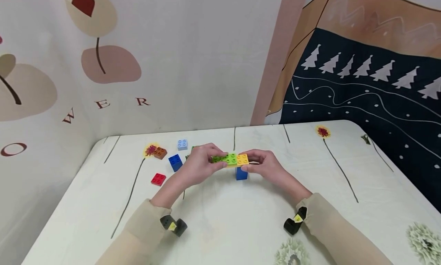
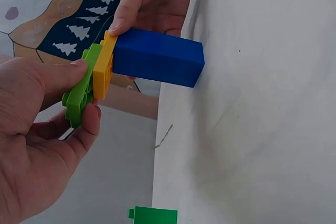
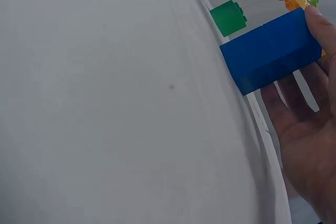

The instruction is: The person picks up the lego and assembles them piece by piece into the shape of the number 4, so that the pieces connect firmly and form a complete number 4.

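Observation:
My left hand (image 1: 201,163) pinches a flat lime green toy brick (image 1: 229,158) between thumb and fingers. That brick overlaps a yellow brick (image 1: 242,159), which sits on top of an upright blue block (image 2: 157,59). With thumb and fingers, my right hand (image 1: 268,166) grips the yellow brick at its right end, the thumb also near the blue block's top edge. In the right wrist view, a seam runs across the blue block (image 3: 273,51), and its lower end is at the tabletop. Whether the lime brick is fully pressed onto the yellow one, I cannot tell.
Left of the hands lie a red brick (image 1: 158,179), a dark blue brick (image 1: 175,163), a brown brick (image 1: 160,153) and a light blue brick (image 1: 182,144). A green brick (image 3: 228,18) is mostly behind my left hand in the head view. A flower-print cloth (image 1: 224,226) covers the table.

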A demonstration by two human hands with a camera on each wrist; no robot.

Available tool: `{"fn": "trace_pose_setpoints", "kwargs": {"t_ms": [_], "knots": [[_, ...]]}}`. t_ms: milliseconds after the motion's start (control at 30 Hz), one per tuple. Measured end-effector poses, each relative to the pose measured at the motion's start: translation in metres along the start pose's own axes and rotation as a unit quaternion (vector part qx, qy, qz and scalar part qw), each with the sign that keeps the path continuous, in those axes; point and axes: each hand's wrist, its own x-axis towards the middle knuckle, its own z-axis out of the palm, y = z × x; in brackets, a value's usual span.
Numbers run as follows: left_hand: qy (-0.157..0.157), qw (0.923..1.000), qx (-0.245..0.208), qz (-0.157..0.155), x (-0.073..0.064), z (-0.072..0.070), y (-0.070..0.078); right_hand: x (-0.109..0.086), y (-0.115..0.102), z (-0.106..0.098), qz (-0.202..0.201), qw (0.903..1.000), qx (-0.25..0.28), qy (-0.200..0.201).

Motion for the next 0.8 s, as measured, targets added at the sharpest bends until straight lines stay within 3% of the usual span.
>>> {"fn": "trace_pose_setpoints", "kwargs": {"t_ms": [467, 800], "knots": [[-0.014, 0.9985, -0.026, -0.046, 0.001, -0.002, 0.003, -0.001, -0.007, 0.0, -0.021, 0.9995, -0.022, -0.01], [0.024, 0.9969, -0.065, -0.038, -0.008, 0.006, -0.01, -0.003, -0.005, 0.003, -0.035, 0.999, -0.027, -0.002]]}}
